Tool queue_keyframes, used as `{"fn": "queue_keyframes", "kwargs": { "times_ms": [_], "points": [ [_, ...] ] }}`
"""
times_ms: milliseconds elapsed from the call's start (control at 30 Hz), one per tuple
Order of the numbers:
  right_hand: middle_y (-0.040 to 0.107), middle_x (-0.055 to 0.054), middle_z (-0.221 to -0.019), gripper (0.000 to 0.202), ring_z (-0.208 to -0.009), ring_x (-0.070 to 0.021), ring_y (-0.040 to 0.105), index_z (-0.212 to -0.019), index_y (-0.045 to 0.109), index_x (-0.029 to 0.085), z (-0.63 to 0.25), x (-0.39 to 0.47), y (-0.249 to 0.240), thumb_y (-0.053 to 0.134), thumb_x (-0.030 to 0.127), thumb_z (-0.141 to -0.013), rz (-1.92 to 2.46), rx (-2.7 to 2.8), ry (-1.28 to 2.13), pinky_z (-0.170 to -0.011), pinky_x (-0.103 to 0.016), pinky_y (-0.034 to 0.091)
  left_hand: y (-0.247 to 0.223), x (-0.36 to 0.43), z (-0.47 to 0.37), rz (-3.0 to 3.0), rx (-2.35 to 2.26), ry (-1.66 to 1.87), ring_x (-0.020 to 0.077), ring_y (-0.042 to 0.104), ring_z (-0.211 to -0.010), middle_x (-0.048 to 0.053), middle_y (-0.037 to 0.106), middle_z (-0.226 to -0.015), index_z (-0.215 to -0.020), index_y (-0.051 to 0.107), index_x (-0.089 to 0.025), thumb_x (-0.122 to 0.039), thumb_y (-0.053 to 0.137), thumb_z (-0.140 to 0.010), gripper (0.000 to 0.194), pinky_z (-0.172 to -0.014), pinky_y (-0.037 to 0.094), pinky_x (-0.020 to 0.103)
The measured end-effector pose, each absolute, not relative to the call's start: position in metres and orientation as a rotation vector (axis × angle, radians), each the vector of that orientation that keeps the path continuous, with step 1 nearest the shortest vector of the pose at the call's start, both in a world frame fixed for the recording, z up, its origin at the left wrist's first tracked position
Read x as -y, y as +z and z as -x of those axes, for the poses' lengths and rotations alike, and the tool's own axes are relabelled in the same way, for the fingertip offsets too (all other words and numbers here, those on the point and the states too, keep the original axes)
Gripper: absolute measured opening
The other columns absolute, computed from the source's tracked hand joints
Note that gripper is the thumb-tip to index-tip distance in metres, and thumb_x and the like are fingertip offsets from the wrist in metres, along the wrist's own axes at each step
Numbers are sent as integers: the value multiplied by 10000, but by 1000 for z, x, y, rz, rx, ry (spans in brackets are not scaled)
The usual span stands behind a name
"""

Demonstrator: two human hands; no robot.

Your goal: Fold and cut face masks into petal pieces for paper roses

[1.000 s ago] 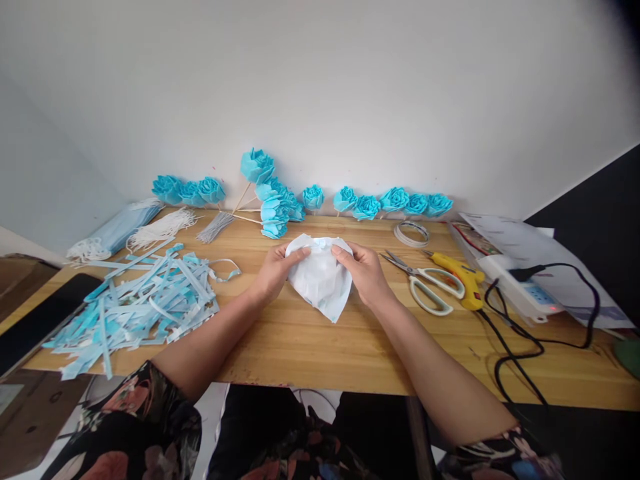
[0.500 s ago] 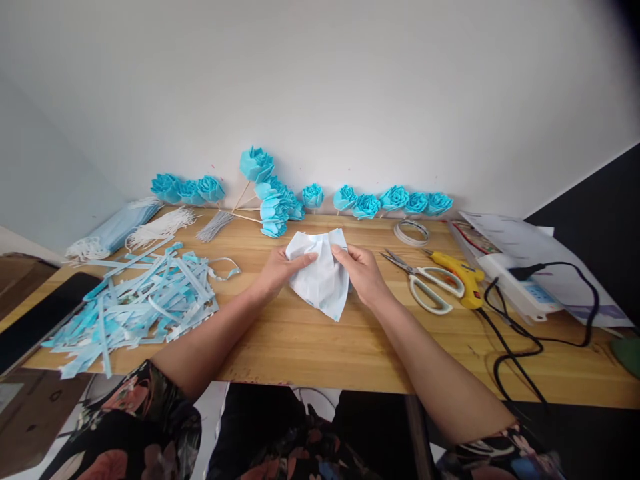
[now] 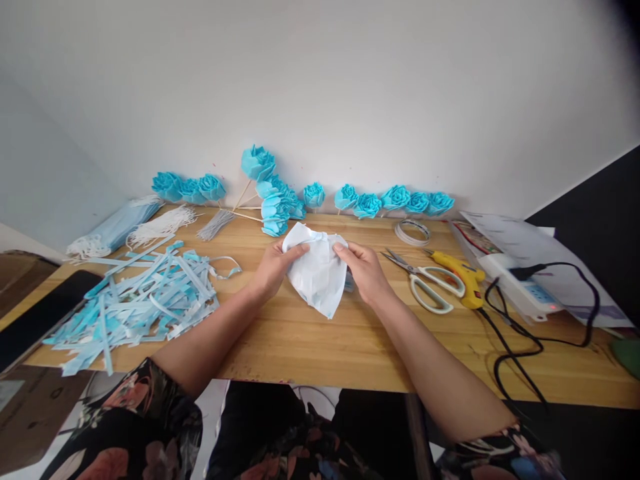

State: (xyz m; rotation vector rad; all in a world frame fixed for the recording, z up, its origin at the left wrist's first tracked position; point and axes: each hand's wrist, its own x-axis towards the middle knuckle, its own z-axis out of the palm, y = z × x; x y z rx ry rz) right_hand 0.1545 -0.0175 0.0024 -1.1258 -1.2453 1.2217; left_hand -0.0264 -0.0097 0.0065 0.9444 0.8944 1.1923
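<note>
A thin white sheet [image 3: 317,273] with pale blue edges hangs spread between my two hands above the middle of the wooden table [image 3: 310,353]. My left hand [image 3: 276,267] pinches its upper left edge, thumb on top. On the other side my right hand [image 3: 364,268] grips the upper right edge, also with the thumb in front. The sheet's lower end narrows to a point. Something small and bluish lies partly hidden behind the sheet, beside my right hand.
Blue flowers [image 3: 395,198] line the wall. At left lie blue strips [image 3: 150,300], masks [image 3: 117,227], white loops [image 3: 163,227], wires [image 3: 215,225] and a phone [image 3: 45,317]. Scissors [image 3: 430,287], tape [image 3: 412,232], a yellow glue gun [image 3: 465,277] and a power strip [image 3: 525,290] lie right.
The sheet's top left part has risen and its outline has become more rounded. Both hands have shifted only slightly and keep their hold.
</note>
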Motion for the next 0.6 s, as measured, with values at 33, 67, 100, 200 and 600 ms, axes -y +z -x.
{"fn": "queue_keyframes", "kwargs": {
  "times_ms": [33,67,100,200,600],
  "points": [
    [525,20,-629,406,-594,-122,447,-669,616,187,-155,17,2,711,579,-714,1119,1243,1239,-565,-251,364,6,9,26,-945,-891,1210,161,633,-689,46,727,-800,-823,714,-132,-395,850,-609,365,-679,486,270],
    [524,22,-630,394,-597,-119,447,-679,626,184,-155,17,2,726,564,-706,1110,1243,1254,-570,-250,367,6,9,26,-947,-886,1224,164,636,-703,47,729,-811,-829,713,-134,-400,846,-618,364,-687,488,269],
    [526,24,-635,381,-602,-117,448,-692,638,181,-155,17,2,737,550,-699,1100,1245,1259,-574,-248,369,5,8,26,-947,-882,1234,165,637,-711,48,730,-818,-833,713,-135,-408,843,-627,366,-689,489,268],
    [536,20,-646,365,-614,-118,448,-702,648,174,-154,16,2,742,527,-696,1099,1272,1226,-577,-246,362,4,8,26,-946,-890,1216,177,645,-725,65,736,-833,-844,715,-129,-454,833,-645,399,-685,496,271],
    [372,39,-585,465,-570,-99,319,-598,501,185,-158,17,-4,668,582,-771,1183,1434,1003,-514,-252,245,4,12,23,-1007,-889,1083,196,666,-762,78,743,-871,-884,724,-123,-358,897,-559,437,-745,525,318]
  ]
}}
